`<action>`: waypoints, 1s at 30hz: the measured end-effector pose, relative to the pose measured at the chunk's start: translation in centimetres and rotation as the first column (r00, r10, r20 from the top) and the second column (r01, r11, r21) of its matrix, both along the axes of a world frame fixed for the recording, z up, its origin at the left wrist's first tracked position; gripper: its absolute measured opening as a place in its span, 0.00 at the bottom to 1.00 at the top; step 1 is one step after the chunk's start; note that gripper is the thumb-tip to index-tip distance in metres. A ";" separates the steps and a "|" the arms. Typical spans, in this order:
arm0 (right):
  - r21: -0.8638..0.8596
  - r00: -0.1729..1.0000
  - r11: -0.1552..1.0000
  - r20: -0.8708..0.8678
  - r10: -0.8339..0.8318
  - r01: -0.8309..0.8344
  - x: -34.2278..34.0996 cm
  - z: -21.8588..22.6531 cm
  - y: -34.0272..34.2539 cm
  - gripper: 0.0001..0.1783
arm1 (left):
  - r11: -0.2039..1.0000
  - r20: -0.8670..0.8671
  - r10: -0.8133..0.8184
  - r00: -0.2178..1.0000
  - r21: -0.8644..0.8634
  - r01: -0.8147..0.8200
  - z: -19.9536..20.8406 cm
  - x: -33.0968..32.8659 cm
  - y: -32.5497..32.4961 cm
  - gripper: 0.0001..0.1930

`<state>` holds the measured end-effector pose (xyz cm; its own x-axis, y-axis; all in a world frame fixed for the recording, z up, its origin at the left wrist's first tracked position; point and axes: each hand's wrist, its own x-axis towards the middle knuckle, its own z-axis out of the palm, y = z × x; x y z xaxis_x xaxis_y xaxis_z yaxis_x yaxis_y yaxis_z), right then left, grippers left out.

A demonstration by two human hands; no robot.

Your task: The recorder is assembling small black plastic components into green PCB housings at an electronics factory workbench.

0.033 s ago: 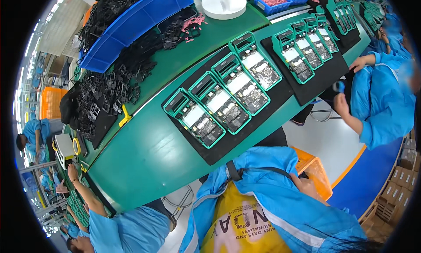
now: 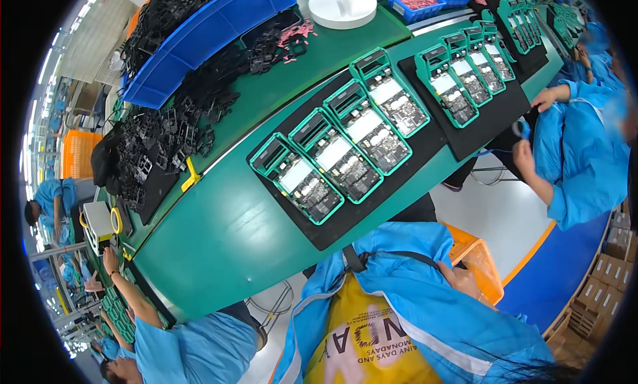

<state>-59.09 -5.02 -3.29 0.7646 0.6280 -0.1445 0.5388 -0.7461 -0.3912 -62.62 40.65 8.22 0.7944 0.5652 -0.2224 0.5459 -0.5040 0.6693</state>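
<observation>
My right hand [image 2: 463,282] is low at my right side, partly behind my blue jacket sleeve [image 2: 425,304]; its fingers are too hidden to read. It lies nearest the orange crate [image 2: 484,257] and the end of a black strap [image 2: 405,256] across my jacket. Of my left hand nothing shows. Ahead, on a black mat [image 2: 320,232], a row of several green frames [image 2: 302,184] lies tilted, each holding a circuit board with a white panel. Neither hand touches them.
More framed boards [image 2: 458,85] lie on a second mat at right. A blue bin [image 2: 212,45] and piled black plastic parts [image 2: 159,144] fill the far left. A white round stand [image 2: 342,8] is at the back. Co-workers sit left [image 2: 179,351] and right [image 2: 585,144].
The whole view shifts very slightly. At right, the co-worker's lower hand, with a blue ring-shaped thing by it, has moved a little to the right. My right hand stays put.
</observation>
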 end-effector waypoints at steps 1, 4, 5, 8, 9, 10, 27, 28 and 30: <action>0.001 1.000 1.000 -0.006 0.011 -0.011 0.7 -0.3 0.6 0.28 | 1.000 -0.041 -0.013 0.999 -0.028 0.011 -0.5 0.0 -0.2 0.24; 0.126 1.000 0.992 0.004 0.017 -0.018 3.1 -1.1 2.8 0.23 | 0.993 -0.160 -0.062 0.985 -0.110 0.045 -1.9 0.1 -1.1 0.24; 0.179 0.999 0.984 -0.034 -0.012 0.018 3.9 -1.1 3.9 0.21 | 0.988 -0.198 -0.083 0.977 -0.142 0.055 -2.5 -0.1 -1.2 0.24; 0.326 0.998 0.944 -0.043 -0.038 0.050 6.3 -1.0 8.4 0.12 | 0.970 -0.301 -0.140 0.943 -0.234 0.069 -4.7 -0.5 -2.2 0.24; 0.355 0.995 0.933 -0.098 -0.022 0.056 6.8 -1.2 9.4 0.10 | 0.960 -0.331 -0.160 0.930 -0.270 0.069 -5.6 -0.7 -2.8 0.24; 0.402 0.988 0.911 -0.147 -0.038 0.095 7.0 -1.3 10.4 0.08 | 0.948 -0.358 -0.187 0.915 -0.310 0.072 -6.6 -0.8 -3.3 0.24; 0.509 0.850 0.836 -0.516 0.108 0.203 7.7 -2.1 10.7 0.06 | 0.633 0.174 -0.083 0.981 -0.751 0.187 -17.9 -0.9 -14.6 0.22; 0.537 0.860 0.823 -0.493 0.131 0.183 7.9 -2.1 10.7 0.07 | 0.643 0.194 -0.126 0.973 -0.731 0.229 -17.9 -1.0 -14.5 0.21; 0.565 0.870 0.808 -0.470 0.149 0.166 8.1 -2.4 10.3 0.09 | 0.649 0.213 -0.174 0.961 -0.709 0.275 -17.6 -0.8 -14.2 0.20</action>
<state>-51.04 5.30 -5.67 0.7028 0.7040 -0.1027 0.1631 -0.3000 -0.9399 -63.45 26.49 -9.41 0.9224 0.0641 -0.3809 0.3763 0.0730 0.9236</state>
